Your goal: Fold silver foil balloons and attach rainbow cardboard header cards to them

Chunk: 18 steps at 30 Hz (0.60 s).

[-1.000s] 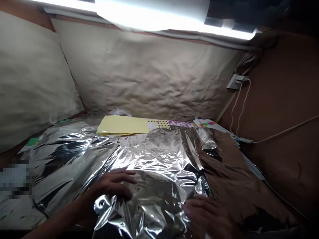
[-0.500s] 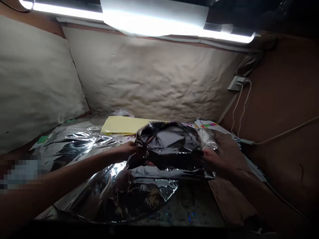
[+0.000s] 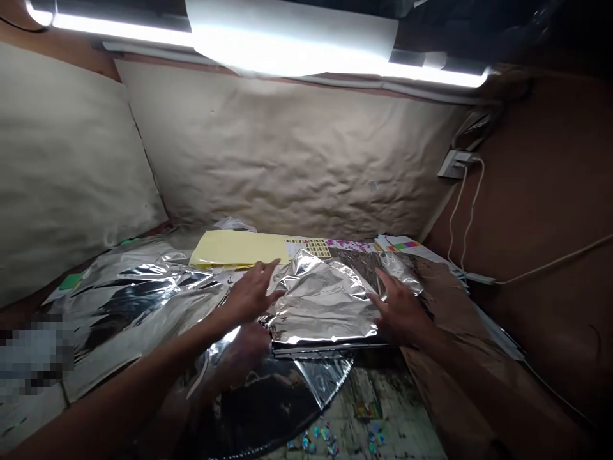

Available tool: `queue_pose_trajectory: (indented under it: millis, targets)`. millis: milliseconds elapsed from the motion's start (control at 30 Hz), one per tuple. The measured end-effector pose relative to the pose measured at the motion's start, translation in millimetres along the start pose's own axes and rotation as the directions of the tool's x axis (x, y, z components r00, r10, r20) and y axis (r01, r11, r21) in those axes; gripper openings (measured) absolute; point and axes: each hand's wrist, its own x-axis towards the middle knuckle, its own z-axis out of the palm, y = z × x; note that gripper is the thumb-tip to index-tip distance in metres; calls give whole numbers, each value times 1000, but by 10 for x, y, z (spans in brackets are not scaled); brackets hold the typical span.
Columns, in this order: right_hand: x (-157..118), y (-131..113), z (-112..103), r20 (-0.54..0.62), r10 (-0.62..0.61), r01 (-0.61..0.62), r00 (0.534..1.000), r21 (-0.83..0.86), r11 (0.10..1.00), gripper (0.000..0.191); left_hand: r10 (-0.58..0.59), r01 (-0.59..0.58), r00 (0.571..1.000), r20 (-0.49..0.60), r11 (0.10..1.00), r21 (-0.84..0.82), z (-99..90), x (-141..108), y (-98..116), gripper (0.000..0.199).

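A shiny silver foil sheet [image 3: 325, 306] lies crinkled, flat on a low stack of foil, between my two hands. At its left edge my left hand [image 3: 251, 294] is open, thumb and fingers stretched apart, the thumb at or just over the foil. My right hand [image 3: 402, 313] is open by the right edge, fingers spread with the tips near the foil. Whether either hand presses on the sheet I cannot tell. Below the stack lies a dark mirror-like foil piece [image 3: 268, 396] with a curved edge. In the shiny surface under my left forearm shows what looks like its reflection.
Larger silver foil [image 3: 143, 281] covers the left side. Yellow paper [image 3: 239, 248] and printed sheets [image 3: 316, 247] lie behind. Brown paper [image 3: 460, 358] is at right. Small iridescent bits [image 3: 328, 441] dot the worn tabletop. White cords [image 3: 467, 217] hang from a wall socket [image 3: 457, 164].
The foil sheet, earlier raised and dark between both gripping hands, has come down flat onto the stack. Both hands have let go and opened.
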Motion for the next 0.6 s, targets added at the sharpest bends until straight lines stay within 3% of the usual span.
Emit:
queue_pose_trajectory:
  millis: [67, 100, 200, 300, 367, 500, 600]
  targets:
    - [-54, -146, 52, -34, -250, 241, 968, -173, 955, 57, 159, -168, 985, 68, 972, 162, 142, 3, 140, 70]
    - [-96, -211, 122, 35, -316, 317, 948, -196, 928, 58, 205, -230, 968, 147, 956, 182, 246, 0, 185, 71]
    - [-221, -297, 420, 367, -318, 394, 874, -154, 906, 65, 199, -281, 927, 319, 930, 236, 583, -34, 192, 80]
    - [-211, -227, 613, 534, -259, 350, 805, -77, 933, 68, 166, -263, 930, 327, 924, 277, 780, -67, 95, 82]
    - [-93, -160, 610, 520, -248, 296, 817, -10, 955, 68, 178, -270, 933, 312, 921, 282, 809, -76, 49, 83]
    - [217, -82, 521, 385, -203, 224, 900, -9, 975, 67, 180, -271, 935, 306, 918, 289, 777, -81, 51, 84]
    - [315, -73, 567, 455, -236, 311, 859, -97, 945, 66, 170, -263, 938, 303, 917, 300, 776, -80, 69, 85]
